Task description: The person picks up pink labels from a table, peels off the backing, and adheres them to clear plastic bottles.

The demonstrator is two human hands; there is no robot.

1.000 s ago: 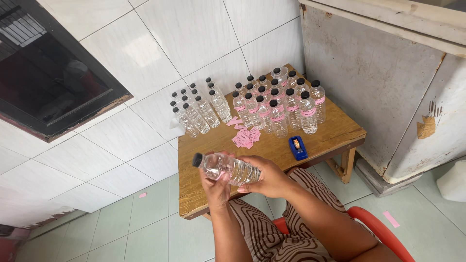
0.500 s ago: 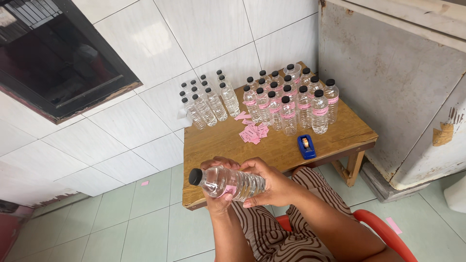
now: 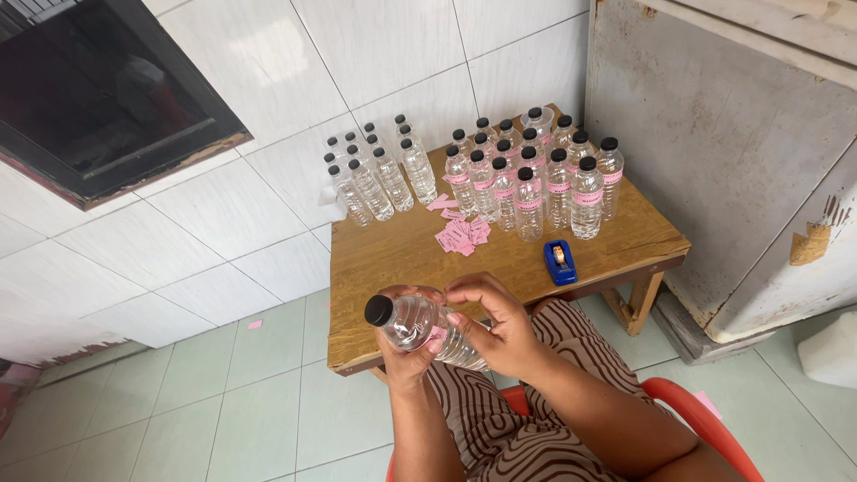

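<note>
The left hand (image 3: pixel 406 357) grips a clear bottle (image 3: pixel 424 330) from beneath, fingers closed. The right hand (image 3: pixel 495 321) curls over its middle, fingertips pressing its pink label (image 3: pixel 439 334).

Open front of the worktop, crowded back

The worktop (image 3: pixel 393 259) lies bare along its near-left part; bottle clusters (image 3: pixel 527 174) line the far edge, with pink labels (image 3: pixel 462 234) mid-board and a blue tape dispenser (image 3: pixel 561 262) near the right front.

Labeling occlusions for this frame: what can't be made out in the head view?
- Pink label on the held bottle: mostly covered by the right hand, print too small.
- Left hand: its grip under the bottle is hidden.
- Rear bottles: labels blocked by the front rows.
- Red chair: cut off by the bottom edge.
</note>
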